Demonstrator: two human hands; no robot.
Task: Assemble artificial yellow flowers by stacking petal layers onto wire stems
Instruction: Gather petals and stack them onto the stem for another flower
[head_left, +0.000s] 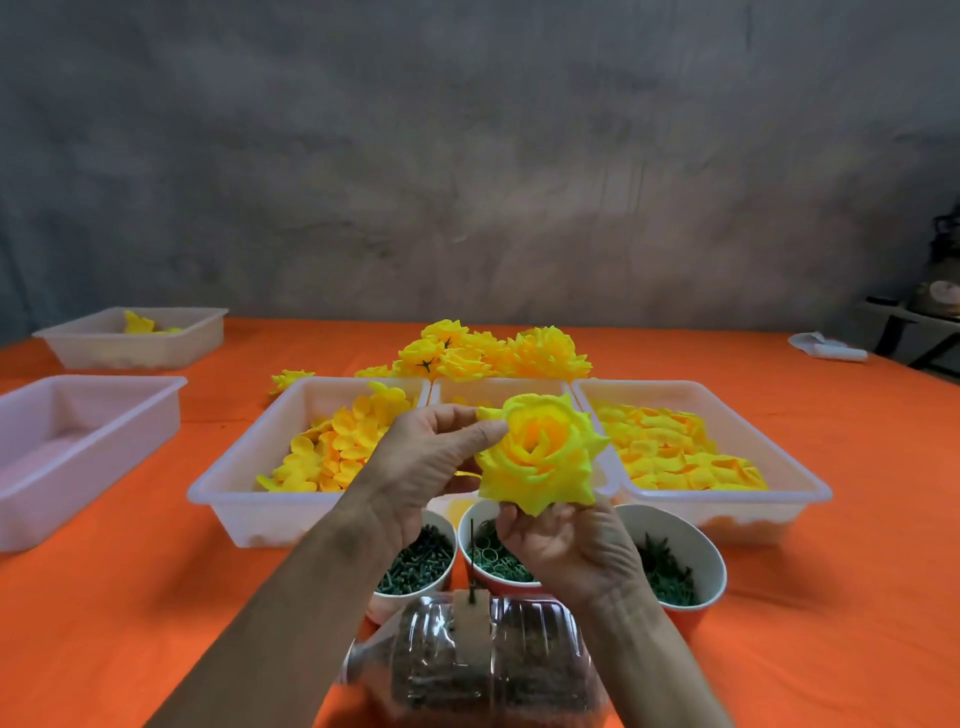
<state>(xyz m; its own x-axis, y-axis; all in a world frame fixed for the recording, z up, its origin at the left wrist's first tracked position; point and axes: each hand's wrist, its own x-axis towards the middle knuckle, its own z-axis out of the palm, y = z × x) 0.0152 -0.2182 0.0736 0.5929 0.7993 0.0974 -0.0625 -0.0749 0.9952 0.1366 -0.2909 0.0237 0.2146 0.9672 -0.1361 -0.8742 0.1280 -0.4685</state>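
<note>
Both hands are closed on one yellow flower (540, 457), held in the air above the paper cups — left hand (431, 467) pinching its upper left edge with the thumb, right hand (566, 551) gripping it from below. Below the flower, a thin wire stem (471, 561) is seen upright on a clear plastic bottle (478, 660) lying on its side. Green parts are held in three cups (696, 545). Behind, loose petal layers (332, 452) are heaped in white trays (234, 499) — finished flowers (493, 353) piled on the orange cloth (130, 623) beyond.
</note>
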